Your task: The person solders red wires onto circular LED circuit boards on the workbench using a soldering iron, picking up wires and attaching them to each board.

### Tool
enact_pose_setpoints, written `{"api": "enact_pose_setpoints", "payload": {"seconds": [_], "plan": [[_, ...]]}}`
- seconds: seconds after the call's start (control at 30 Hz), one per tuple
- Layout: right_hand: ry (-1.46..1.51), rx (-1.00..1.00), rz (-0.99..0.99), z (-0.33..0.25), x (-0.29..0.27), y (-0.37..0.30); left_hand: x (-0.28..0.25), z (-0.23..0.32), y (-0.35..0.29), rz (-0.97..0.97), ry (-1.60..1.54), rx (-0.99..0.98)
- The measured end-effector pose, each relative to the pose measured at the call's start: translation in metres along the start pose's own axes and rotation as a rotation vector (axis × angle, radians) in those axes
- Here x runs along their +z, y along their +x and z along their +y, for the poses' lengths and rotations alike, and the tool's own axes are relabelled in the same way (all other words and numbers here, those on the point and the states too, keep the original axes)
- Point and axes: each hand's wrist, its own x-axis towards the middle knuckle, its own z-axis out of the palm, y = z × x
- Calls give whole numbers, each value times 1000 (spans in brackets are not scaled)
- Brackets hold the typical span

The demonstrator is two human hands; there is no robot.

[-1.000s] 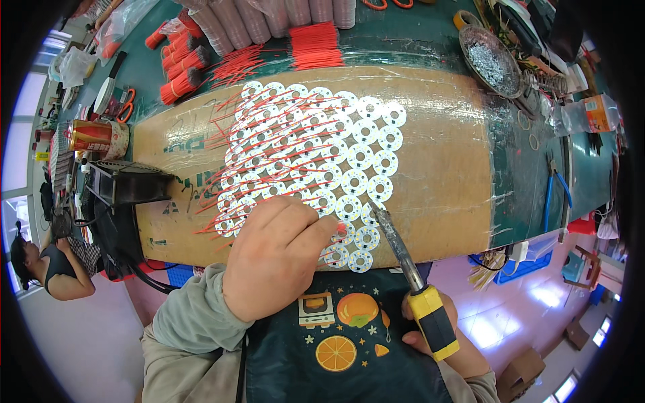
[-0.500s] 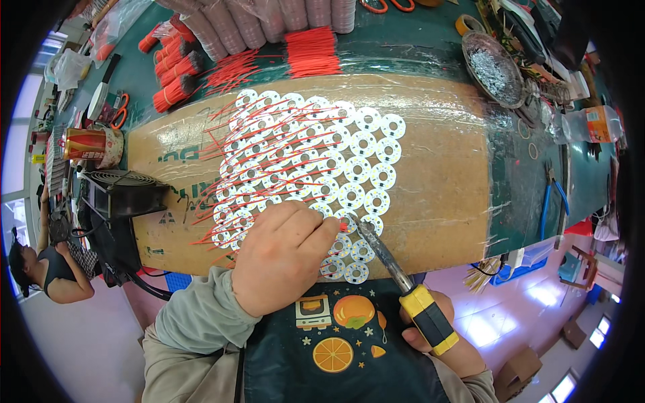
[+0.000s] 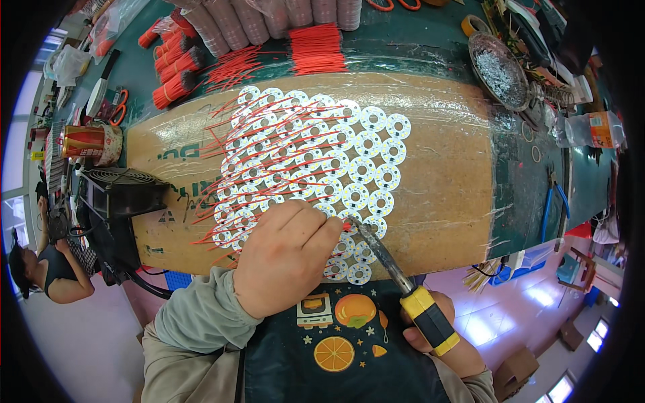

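My left hand point(image 3: 285, 258) is closed in a pinch over the lower part of a grid of white ring-shaped LED boards point(image 3: 361, 170). A red wire point(image 3: 347, 227) shows at its fingertips, against one of the boards. My right hand point(image 3: 445, 307) grips a soldering iron point(image 3: 430, 321) by its yellow and black handle. The iron slants up to the left, and its tip is at the red wire's end, close to my left fingertips. Red wires lie across the boards on the left and middle of the grid; the right-hand columns show bare rings.
Cardboard point(image 3: 443, 168) lies under the boards. Bundled red wires point(image 3: 173, 91) and stacked boards point(image 3: 269, 17) stand at the back. A metal bowl of silvery scraps point(image 3: 499, 70) and blue-handled pliers point(image 3: 554, 201) are on the right. On the left are a fan point(image 3: 124, 191) and a can point(image 3: 91, 144). Another person point(image 3: 50, 265) is beyond.
The view has shifted slightly, so the boards and table sit a little farther right in the picture. Both hands and the soldering iron hold nearly the same pose.
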Motion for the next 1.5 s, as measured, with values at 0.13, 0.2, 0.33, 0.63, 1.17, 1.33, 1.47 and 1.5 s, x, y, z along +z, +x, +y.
{"api": "enact_pose_setpoints", "payload": {"seconds": [0.13,0.2,0.33,0.63,1.17,1.33,1.47,1.5], "plan": [[14,-102,82,13,3,-9,0,0,0,2,-11,-1],[29,-114,90,14,3,-10,0,0,0,3,-18,1],[23,-166,-12,29,-8,-21,-1,0,-1,4,-13,-22],[-6,-164,-44,29,-12,-27,-5,7,-4,-5,-60,19],[25,-178,-74,29,-11,-24,1,9,-5,-11,-41,20],[-42,-171,-92,24,-12,-22,1,10,-4,-9,-41,15],[-12,-176,-24,26,-7,-25,0,10,-4,-19,-43,10],[1,-150,-22,22,-8,-25,1,10,-4,-20,-44,10]]}}
